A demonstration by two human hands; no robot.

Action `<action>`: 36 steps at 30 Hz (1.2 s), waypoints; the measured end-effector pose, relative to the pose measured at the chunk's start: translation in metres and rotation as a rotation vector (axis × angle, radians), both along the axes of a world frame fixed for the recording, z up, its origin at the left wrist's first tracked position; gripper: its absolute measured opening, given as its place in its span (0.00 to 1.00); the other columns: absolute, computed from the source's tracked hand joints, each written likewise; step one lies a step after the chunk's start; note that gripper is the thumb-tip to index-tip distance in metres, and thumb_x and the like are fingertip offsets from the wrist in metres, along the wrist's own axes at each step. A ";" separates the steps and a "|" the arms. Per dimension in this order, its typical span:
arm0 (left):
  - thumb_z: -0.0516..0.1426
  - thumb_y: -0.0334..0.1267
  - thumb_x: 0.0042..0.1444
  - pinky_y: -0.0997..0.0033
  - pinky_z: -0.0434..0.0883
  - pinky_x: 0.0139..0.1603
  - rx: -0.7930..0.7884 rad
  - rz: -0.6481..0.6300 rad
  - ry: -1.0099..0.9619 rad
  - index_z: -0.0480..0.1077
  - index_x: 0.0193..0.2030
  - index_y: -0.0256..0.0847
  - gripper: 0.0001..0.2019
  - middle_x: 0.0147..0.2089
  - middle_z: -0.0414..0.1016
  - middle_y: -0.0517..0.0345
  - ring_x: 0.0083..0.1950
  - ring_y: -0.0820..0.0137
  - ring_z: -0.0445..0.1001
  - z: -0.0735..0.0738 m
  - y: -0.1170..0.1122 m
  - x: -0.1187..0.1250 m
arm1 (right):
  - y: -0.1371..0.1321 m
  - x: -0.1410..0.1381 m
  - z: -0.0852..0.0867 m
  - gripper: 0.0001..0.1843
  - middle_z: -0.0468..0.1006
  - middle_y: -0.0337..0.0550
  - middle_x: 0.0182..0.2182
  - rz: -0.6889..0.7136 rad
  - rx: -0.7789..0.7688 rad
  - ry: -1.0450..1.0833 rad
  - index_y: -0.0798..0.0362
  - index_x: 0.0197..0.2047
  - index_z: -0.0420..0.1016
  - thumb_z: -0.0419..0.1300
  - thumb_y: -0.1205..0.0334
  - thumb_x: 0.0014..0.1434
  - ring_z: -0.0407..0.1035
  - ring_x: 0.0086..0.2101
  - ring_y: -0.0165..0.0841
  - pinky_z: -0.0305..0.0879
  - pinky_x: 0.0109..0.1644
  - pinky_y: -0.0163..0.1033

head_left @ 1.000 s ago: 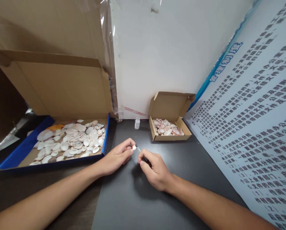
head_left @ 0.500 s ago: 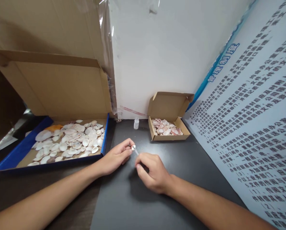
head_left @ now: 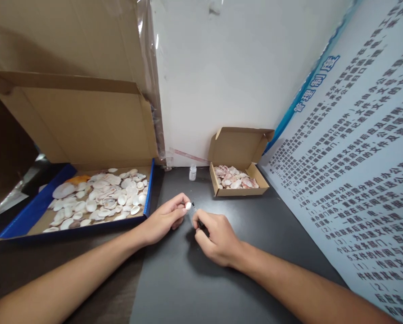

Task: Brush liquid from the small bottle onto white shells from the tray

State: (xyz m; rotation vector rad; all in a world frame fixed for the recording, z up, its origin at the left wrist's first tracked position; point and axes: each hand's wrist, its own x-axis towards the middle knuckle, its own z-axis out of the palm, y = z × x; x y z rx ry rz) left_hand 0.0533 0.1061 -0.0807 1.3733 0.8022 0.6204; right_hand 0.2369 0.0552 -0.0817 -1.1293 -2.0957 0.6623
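Observation:
My left hand (head_left: pixel 165 219) pinches a small white shell (head_left: pixel 188 205) between thumb and fingertips, above the dark table. My right hand (head_left: pixel 218 236) is closed round a thin tool (head_left: pixel 193 208) with a dark end near the shell. Its shaft looks pale or clear, and something dark shows inside the curled fingers. Whether the tool's end touches the shell, and its exact kind, I cannot tell. Beyond the hands stands a small clear bottle (head_left: pixel 192 173) with whitish contents and a label.
An open blue-edged cardboard box (head_left: pixel 149 189) at left holds many pale shells (head_left: pixel 103 193). At the back right, a smaller open box (head_left: pixel 241 192) holds reddish-white shells (head_left: pixel 237 178). A white wall panel (head_left: pixel 218 81) stands behind; a printed board (head_left: pixel 350 148) leans at right.
My right hand has shifted slightly right, and the tool's dark end now shows beside the shell. The left hand still pinches the shell. The view has shifted slightly.

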 end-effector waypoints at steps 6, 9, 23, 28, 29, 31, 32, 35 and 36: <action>0.52 0.47 0.58 0.79 0.54 0.25 -0.022 -0.003 -0.054 0.59 0.38 0.39 0.12 0.24 0.52 0.68 0.24 0.80 0.51 -0.003 0.002 -0.001 | -0.003 -0.002 0.002 0.04 0.66 0.35 0.23 0.122 0.047 0.041 0.51 0.33 0.63 0.51 0.68 0.53 0.59 0.23 0.29 0.54 0.30 0.33; 0.52 0.46 0.58 0.79 0.54 0.25 -0.039 0.003 -0.064 0.59 0.38 0.40 0.12 0.24 0.53 0.68 0.24 0.80 0.51 -0.003 0.002 -0.001 | -0.002 -0.002 0.003 0.04 0.68 0.36 0.25 0.017 0.012 0.021 0.51 0.32 0.64 0.50 0.69 0.55 0.61 0.25 0.29 0.55 0.31 0.33; 0.52 0.46 0.58 0.78 0.53 0.25 -0.010 -0.007 -0.043 0.59 0.38 0.39 0.12 0.24 0.51 0.68 0.24 0.80 0.51 -0.003 0.001 -0.001 | -0.002 -0.001 0.001 0.04 0.66 0.35 0.23 0.086 0.029 0.070 0.51 0.31 0.64 0.51 0.69 0.53 0.58 0.24 0.28 0.53 0.31 0.33; 0.52 0.46 0.59 0.79 0.54 0.25 -0.013 -0.009 -0.033 0.59 0.37 0.39 0.11 0.25 0.53 0.68 0.24 0.80 0.51 -0.003 0.002 -0.001 | 0.001 0.000 0.001 0.05 0.67 0.35 0.24 -0.065 -0.031 0.055 0.52 0.31 0.65 0.51 0.68 0.56 0.60 0.25 0.28 0.53 0.31 0.33; 0.52 0.46 0.59 0.79 0.54 0.25 -0.013 -0.008 -0.033 0.59 0.37 0.39 0.11 0.25 0.53 0.68 0.24 0.80 0.51 -0.003 0.002 -0.001 | 0.001 0.000 0.000 0.04 0.67 0.35 0.24 -0.020 -0.012 0.071 0.52 0.31 0.65 0.51 0.68 0.56 0.59 0.25 0.28 0.53 0.31 0.33; 0.52 0.45 0.59 0.79 0.54 0.25 -0.015 -0.009 -0.034 0.59 0.38 0.39 0.11 0.24 0.52 0.68 0.24 0.80 0.51 -0.003 0.002 0.000 | 0.000 0.000 0.000 0.04 0.67 0.35 0.24 0.064 0.017 0.092 0.52 0.31 0.65 0.51 0.67 0.56 0.59 0.24 0.28 0.54 0.31 0.33; 0.52 0.45 0.59 0.79 0.54 0.25 -0.016 -0.009 -0.032 0.59 0.38 0.39 0.11 0.24 0.52 0.68 0.24 0.80 0.51 -0.003 0.002 0.000 | -0.001 0.000 0.000 0.04 0.67 0.35 0.24 0.067 0.013 0.088 0.52 0.31 0.65 0.51 0.68 0.56 0.59 0.24 0.27 0.54 0.32 0.33; 0.51 0.45 0.59 0.79 0.54 0.25 -0.018 -0.003 -0.021 0.59 0.37 0.39 0.10 0.25 0.52 0.68 0.25 0.80 0.51 -0.002 0.002 0.000 | 0.000 0.000 -0.001 0.04 0.67 0.35 0.24 -0.044 -0.034 0.051 0.52 0.31 0.65 0.51 0.69 0.56 0.60 0.25 0.28 0.53 0.32 0.33; 0.51 0.45 0.59 0.79 0.54 0.25 -0.018 0.000 -0.018 0.59 0.37 0.39 0.10 0.25 0.52 0.68 0.25 0.80 0.51 -0.001 0.002 0.000 | 0.000 0.000 -0.001 0.04 0.67 0.35 0.24 -0.058 -0.036 0.053 0.52 0.31 0.65 0.51 0.68 0.56 0.60 0.25 0.28 0.53 0.32 0.33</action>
